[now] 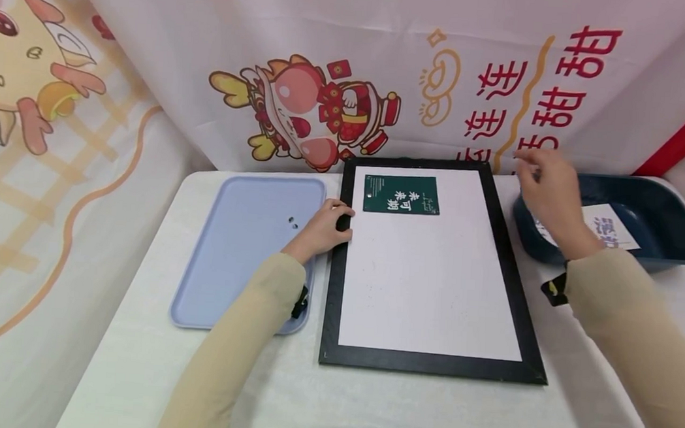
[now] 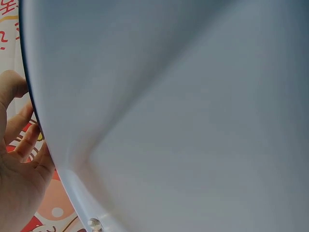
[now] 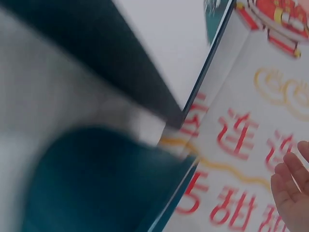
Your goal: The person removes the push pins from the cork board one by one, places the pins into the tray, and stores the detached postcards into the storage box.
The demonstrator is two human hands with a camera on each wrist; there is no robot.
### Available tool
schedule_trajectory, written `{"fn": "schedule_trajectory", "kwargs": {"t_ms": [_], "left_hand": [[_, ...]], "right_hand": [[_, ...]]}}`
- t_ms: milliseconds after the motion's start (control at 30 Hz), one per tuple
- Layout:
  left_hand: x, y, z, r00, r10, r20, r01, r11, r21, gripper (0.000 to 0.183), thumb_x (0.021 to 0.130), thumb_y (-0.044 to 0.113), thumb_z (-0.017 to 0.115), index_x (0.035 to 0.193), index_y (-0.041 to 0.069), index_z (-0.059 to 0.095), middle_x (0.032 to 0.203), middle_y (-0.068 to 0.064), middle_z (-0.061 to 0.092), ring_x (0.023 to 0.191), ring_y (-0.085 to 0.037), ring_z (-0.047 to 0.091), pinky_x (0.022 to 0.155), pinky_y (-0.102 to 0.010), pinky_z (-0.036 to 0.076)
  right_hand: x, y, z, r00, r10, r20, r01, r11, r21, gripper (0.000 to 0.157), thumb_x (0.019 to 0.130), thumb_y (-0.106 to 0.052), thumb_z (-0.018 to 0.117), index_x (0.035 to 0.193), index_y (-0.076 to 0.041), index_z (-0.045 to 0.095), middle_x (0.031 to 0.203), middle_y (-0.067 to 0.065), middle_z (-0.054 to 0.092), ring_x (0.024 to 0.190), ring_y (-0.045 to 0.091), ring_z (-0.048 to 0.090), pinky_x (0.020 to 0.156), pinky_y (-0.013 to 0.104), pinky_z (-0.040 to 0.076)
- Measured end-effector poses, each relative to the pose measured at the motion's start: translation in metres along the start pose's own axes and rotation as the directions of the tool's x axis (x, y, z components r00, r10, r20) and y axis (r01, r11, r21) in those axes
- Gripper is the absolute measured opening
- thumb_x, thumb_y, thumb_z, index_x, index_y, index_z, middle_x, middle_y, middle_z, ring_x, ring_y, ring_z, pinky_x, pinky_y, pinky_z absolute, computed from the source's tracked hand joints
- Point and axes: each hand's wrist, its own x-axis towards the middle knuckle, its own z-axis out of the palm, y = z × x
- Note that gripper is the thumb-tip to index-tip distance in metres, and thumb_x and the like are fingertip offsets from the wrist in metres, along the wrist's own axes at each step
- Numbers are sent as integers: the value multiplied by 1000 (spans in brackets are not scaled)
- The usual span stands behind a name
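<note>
Head view: left hand (image 1: 322,229) against black frame (image 1: 427,363)

Whiteboard (image 1: 433,278) — left hand (image 1: 321,228) touches black frame (image 1: 427,363) at 10 o'clock; green card (image 1: 402,194), 11 o'clock; right hand (image 1: 551,195), 2 o'clock.

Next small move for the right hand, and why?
Probably lower the right hand to the printed white card in the dark blue bin and pinch it. That hand looks empty and is close by, the left hand rests at the board's left edge, and the board has bare space beside its green card.
</note>
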Motion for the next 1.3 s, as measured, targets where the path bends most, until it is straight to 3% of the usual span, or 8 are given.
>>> {"fn": "schedule_trajectory", "kwargs": {"t_ms": [133, 233, 500, 733, 933, 1033, 1200, 1300], "left_hand": [[1, 0, -1, 1000, -4, -3, 4, 1000, -1, 44, 93, 19, 56, 135, 7, 50, 148, -13, 31, 135, -28, 39, 114, -42, 32], [1, -1, -1, 1000, -4, -3, 4, 1000, 8, 44, 93, 20, 56, 135, 7, 50, 147, -13, 32, 134, -28, 39, 114, -42, 32], [1, -1, -2, 1000, -9, 5, 9, 1000, -4, 44, 94, 20, 56, 135, 7, 50, 148, -13, 31, 134, -28, 38, 114, -42, 32], [0, -1, -3, 1000, -11, -1, 11, 1000, -8, 44, 94, 20, 56, 135, 6, 50, 148, -13, 31, 134, -28, 38, 114, -42, 32], [1, -2, -3, 1000, -12, -4, 12, 1000, -2, 44, 93, 19, 56, 135, 6, 50, 147, -14, 31, 133, -28, 39, 115, -42, 32], [1, -1, -3, 1000, -8, -4, 8, 1000, 1, 44, 93, 19, 56, 135, 6, 50, 148, -14, 31, 133, -28, 39, 114, -42, 32], [1, 1, -2, 1000, -3, 2, 3, 1000, 3, 45, 93, 20, 56, 135, 6, 50, 148, -14, 31, 134, -29, 38, 114, -43, 32], [1, 1, -2, 1000, -3, 2, 3, 1000, 0, 45, 93, 20, 56, 135, 6, 50, 148, -14, 31, 134, -29, 38, 114, -43, 32]], "right_hand": [[-3, -18, 12, 995, -81, 54, 81, 997, 0, 37, 102, -19, 41, 127, 2, 56, 125, 26, 54, 113, 42, 50, 95, 57, 39], [-2, -29, 23, 987, -125, 97, 126, 992, -2, 34, 101, -14, 42, 125, 2, 58, 122, 26, 57, 105, 40, 53, 89, 53, 42], [4, -50, 52, 948, -102, 300, 124, 991, -54, 34, 101, -15, 44, 130, -1, 55, 135, 22, 51, 126, 38, 47, 107, 53, 37], [13, -51, 82, 909, -131, 396, 191, 975, -116, 35, 100, -7, 39, 132, -1, 54, 132, 23, 53, 116, 36, 53, 98, 49, 45], [14, -50, 105, 881, -125, 456, 218, 963, -157, 37, 98, -10, 48, 134, 0, 51, 131, 23, 54, 118, 35, 54, 99, 48, 45], [12, -49, 111, 862, -107, 496, 227, 955, -189, 41, 99, -16, 49, 137, 0, 48, 136, 24, 50, 122, 39, 51, 101, 51, 43], [8, -44, 116, 810, -62, 583, 254, 934, -252, 50, 100, -24, 49, 144, -3, 39, 148, 25, 35, 131, 46, 38, 106, 58, 36], [8, -40, 117, 796, -53, 603, 255, 933, -255, 53, 100, -28, 50, 146, -6, 36, 152, 25, 28, 135, 48, 32, 108, 59, 32]]}}
